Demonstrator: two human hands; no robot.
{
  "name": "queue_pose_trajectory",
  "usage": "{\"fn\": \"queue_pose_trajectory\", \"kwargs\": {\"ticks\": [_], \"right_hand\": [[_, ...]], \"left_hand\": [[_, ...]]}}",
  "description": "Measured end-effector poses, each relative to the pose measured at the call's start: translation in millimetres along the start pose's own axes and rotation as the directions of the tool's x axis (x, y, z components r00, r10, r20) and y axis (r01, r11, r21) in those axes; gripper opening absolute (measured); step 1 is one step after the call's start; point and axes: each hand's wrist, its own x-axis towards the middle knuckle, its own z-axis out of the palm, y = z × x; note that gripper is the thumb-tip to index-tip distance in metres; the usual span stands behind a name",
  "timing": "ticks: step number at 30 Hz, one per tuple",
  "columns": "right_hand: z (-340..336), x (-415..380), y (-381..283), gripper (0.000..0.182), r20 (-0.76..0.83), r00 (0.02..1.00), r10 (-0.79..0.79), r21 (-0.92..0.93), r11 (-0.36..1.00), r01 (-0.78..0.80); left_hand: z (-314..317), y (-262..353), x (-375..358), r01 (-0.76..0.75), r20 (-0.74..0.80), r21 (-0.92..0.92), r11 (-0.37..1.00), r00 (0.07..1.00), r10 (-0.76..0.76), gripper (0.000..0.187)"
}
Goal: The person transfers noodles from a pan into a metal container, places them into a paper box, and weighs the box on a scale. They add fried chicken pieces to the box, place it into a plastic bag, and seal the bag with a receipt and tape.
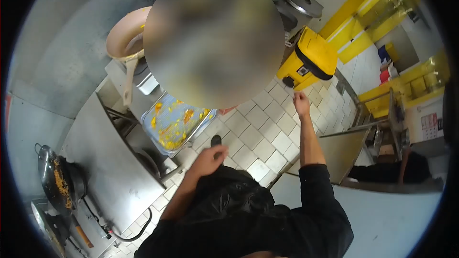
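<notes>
My left hand (209, 160) hangs in front of my black clothing, empty, with its thumb away from loosely curled fingers. Closest to it is a clear-edged tray (178, 123) holding scattered yellow and orange food bits, just beyond and to the left. My right hand (301, 103), at the end of an outstretched forearm, is closed in a fist with nothing showing in it. Beyond that fist, overlapping the tiled floor, stands a yellow bag with black trim (311, 59).
A steel counter (103, 162) runs along the left, bearing a wok with browned food (57, 179). A large pan (126, 36) with a long handle sits farther up. At right are a pale worktop (363, 220) and yellow-framed glass (373, 14). A blurred disc hides the upper middle.
</notes>
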Motion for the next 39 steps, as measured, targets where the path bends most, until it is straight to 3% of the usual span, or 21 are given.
{"fn": "queue_pose_trajectory", "kwargs": {"ticks": [4, 7, 9, 11, 13, 14, 16, 18, 21, 23, 24, 26, 27, 28, 30, 31, 32, 33, 35, 37, 39], "right_hand": [[90, 96, -123, 0.020, 0.220, 0.885, -0.410, -0.097, 0.894, 0.438], [144, 158, -177, 0.018, 0.279, 0.810, -0.515, -0.076, 0.829, 0.554], [183, 206, -184, 0.016, 0.340, 0.729, -0.594, -0.339, 0.646, 0.684], [206, 233, -189, 0.017, 0.512, 0.676, -0.530, -0.349, 0.591, 0.727], [212, 252, -200, 0.019, 0.732, 0.584, -0.350, -0.346, 0.548, 0.762], [213, 258, -198, 0.019, 0.803, 0.539, -0.255, -0.324, 0.572, 0.753], [210, 264, -187, 0.017, 0.706, 0.496, -0.506, -0.168, 0.561, 0.811], [185, 277, -197, 0.012, 0.710, 0.470, -0.524, -0.060, 0.620, 0.782], [124, 316, -224, 0.013, 0.817, 0.431, -0.382, 0.082, 0.818, 0.569], [107, 353, -236, 0.014, 0.867, 0.383, -0.319, 0.098, 0.863, 0.496], [105, 372, -236, 0.017, 0.846, 0.408, -0.343, 0.138, 0.880, 0.454], [108, 402, -253, 0.021, 0.799, 0.459, -0.388, 0.168, 0.877, 0.449], [116, 421, -278, 0.022, 0.767, 0.482, -0.424, 0.162, 0.854, 0.494], [129, 437, -306, 0.023, 0.724, 0.436, -0.535, 0.207, 0.771, 0.602], [160, 458, -369, 0.025, 0.681, 0.311, -0.663, 0.181, 0.564, 0.806], [180, 467, -393, 0.026, 0.687, 0.243, -0.685, 0.120, 0.437, 0.892], [210, 476, -405, 0.026, 0.678, 0.168, -0.715, 0.114, 0.329, 0.938], [237, 483, -417, 0.027, 0.665, 0.096, -0.741, 0.103, 0.218, 0.970], [275, 474, -449, 0.029, 0.812, 0.032, -0.583, 0.043, 0.114, 0.993], [330, 470, -450, 0.030, 0.908, -0.010, -0.420, -0.002, -0.028, 1.000], [364, 467, -455, 0.031, 0.908, 0.057, -0.415, -0.035, 0.060, 0.998]], "left_hand": [[-63, 37, 165, -0.224, -0.238, 0.251, 0.942, 0.929, 0.284, 0.020], [-111, 94, 289, -0.146, -0.303, 0.463, 0.874, 0.901, 0.311, 0.021], [-135, 100, 367, -0.082, -0.308, 0.581, 0.810, 0.899, 0.312, 0.023], [-153, 97, 427, 0.007, -0.343, 0.637, 0.771, 0.898, 0.275, 0.024], [-173, 102, 470, 0.200, -0.317, 0.760, 0.618, 0.945, 0.084, 0.023], [-183, 90, 487, 0.250, -0.356, 0.746, 0.618, 0.933, 0.053, 0.023], [-204, 64, 511, 0.132, -0.492, 0.546, 0.827, 0.850, 0.190, 0.021], [-211, 67, 505, 0.119, -0.549, 0.444, 0.888, 0.819, 0.165, 0.021], [-195, 61, 498, 0.236, -0.749, 0.281, 0.930, 0.660, 0.059, 0.023], [-177, 54, 502, 0.278, -0.648, 0.355, 0.893, 0.761, 0.021, 0.025], [-164, 51, 518, 0.352, -0.640, 0.266, 0.898, 0.761, -0.109, 0.026], [-144, 47, 551, 0.470, -0.599, 0.545, 0.694, 0.798, -0.071, 0.036], [-138, 51, 570, 0.546, -0.561, 0.591, 0.593, 0.807, -0.185, 0.037], [-134, 46, 587, 0.558, -0.580, 0.579, 0.595, 0.794, -0.180, 0.037], [-123, 27, 612, 0.567, -0.505, 0.757, 0.325, 0.823, -0.259, 0.035], [-135, 72, 617, 0.619, -0.426, 0.700, 0.356, 0.762, -0.489, 0.034], [-133, 63, 616, 0.637, -0.443, 0.687, 0.350, 0.749, -0.493, 0.034], [-131, 42, 615, 0.555, -0.462, 0.781, 0.288, 0.822, -0.333, 0.034], [-122, -5, 615, 0.460, -0.449, 0.871, 0.169, 0.888, -0.105, 0.034], [-128, 8, 615, 0.420, -0.401, 0.889, 0.182, 0.906, -0.132, 0.036], [-132, 35, 613, 0.360, -0.310, 0.910, 0.205, 0.920, -0.239, 0.038]]}}
